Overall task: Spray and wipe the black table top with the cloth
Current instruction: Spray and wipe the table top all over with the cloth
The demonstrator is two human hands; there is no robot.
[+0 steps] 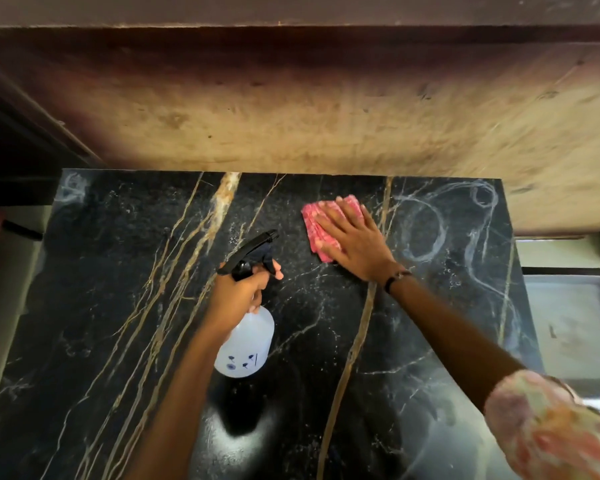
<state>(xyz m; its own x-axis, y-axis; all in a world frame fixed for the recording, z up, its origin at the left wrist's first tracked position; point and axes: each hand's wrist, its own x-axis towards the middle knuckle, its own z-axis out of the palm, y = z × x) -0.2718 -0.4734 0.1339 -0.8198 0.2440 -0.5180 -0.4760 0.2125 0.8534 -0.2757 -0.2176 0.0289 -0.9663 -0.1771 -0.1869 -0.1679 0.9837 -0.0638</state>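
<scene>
Your right hand (352, 242) lies flat, fingers straight, pressing the folded pink cloth (321, 226) near the far edge of the black marble table top (118, 306). Your left hand (238, 296) grasps the spray bottle (245, 341) by its neck, nozzle aimed forward. Keep the palm flat, wipe in overlapping strokes toward the chalky white swirls (426, 230) at the right, and mist ahead of the cloth.

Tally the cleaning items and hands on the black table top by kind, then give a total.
Spray bottle: 1, gripped by the left hand
Pink cloth: 1, pressed flat under the right hand
Hands: 2
Total: 4, all over the black table top
</scene>
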